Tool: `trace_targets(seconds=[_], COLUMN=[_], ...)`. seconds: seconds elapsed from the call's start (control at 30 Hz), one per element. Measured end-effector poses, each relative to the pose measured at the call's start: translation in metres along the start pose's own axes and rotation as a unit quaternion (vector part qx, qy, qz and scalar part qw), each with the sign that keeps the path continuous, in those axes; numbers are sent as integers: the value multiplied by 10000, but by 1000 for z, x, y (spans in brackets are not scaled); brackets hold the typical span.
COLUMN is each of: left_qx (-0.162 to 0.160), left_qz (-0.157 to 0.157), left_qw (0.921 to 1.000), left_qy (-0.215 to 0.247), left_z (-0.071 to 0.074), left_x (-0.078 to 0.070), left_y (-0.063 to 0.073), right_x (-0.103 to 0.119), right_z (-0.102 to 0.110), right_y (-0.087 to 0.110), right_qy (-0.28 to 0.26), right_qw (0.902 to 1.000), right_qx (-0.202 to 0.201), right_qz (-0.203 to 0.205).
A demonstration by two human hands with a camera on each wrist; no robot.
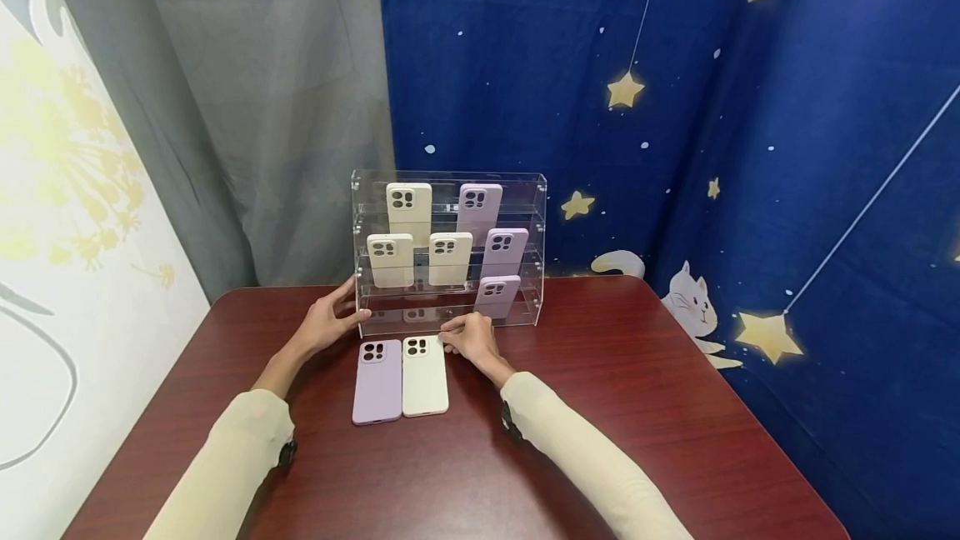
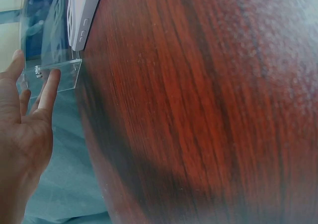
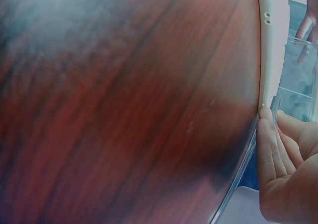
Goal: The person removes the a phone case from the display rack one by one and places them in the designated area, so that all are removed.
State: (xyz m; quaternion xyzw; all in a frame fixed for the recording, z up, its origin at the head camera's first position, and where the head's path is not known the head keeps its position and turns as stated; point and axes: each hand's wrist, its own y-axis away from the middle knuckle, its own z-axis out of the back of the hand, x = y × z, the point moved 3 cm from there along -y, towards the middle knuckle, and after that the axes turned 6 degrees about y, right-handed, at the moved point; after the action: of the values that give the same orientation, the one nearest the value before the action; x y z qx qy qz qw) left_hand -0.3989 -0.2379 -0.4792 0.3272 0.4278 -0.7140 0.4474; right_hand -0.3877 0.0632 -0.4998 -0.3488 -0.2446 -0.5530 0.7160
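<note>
A clear acrylic display stand [image 1: 450, 304] with stepped shelves stands on the table. Cream phone cases [image 1: 448, 261] and lilac phone cases [image 1: 505, 254] lean on its shelves. At the stand's left side, my left hand [image 1: 322, 325] touches the panel, fingers extended in the left wrist view. My right hand [image 1: 472, 337] is at the front lower edge; in the right wrist view its thumb and fingers pinch the clear lip. Beside those fingertips lies a cream phone case [image 1: 425, 377], flat on the table. Left of it lies a lilac phone case [image 1: 378, 383].
The dark red wooden table [image 1: 645, 440] extends on both sides of the stand. Behind it hang a grey curtain [image 1: 285, 107] and a blue star-patterned curtain [image 1: 510, 90]. A white printed panel [image 1: 67, 257] is at the left.
</note>
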Motion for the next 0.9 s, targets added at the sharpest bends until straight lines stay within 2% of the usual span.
trace_targets(seconds=[0.1, 0.3, 0.37, 0.5, 0.57, 0.7, 0.9], left_qx=[-10, 88, 56, -20, -22, -20, 13], left_qz=[-31, 3, -34, -35, -34, -32, -41], left_qw=[10000, 9999, 10000, 10000, 10000, 10000, 10000], left_qy=[68, 57, 13, -7, -7, -22, 55], left_z=[-1, -1, -1, -1, -1, -1, -2], left_x=[-4, -35, -30, -8, -2, -4, -25], left_y=[1, 9, 9, 3, 2, 2, 8], right_x=[-1, -2, -2, 1, 4, 8, 12], right_z=[0, 1, 2, 6, 10, 14, 21], right_y=[0, -1, -2, -1, 0, 3, 5], right_qy=[-1, 165, 200, 299, 396, 485, 414], right_qw=[10000, 9998, 9997, 9994, 9988, 9976, 9974], right_qx=[-12, -31, -44, -130, -200, -264, -265], right_qz=[41, 116, 122, 143, 220, 419, 522])
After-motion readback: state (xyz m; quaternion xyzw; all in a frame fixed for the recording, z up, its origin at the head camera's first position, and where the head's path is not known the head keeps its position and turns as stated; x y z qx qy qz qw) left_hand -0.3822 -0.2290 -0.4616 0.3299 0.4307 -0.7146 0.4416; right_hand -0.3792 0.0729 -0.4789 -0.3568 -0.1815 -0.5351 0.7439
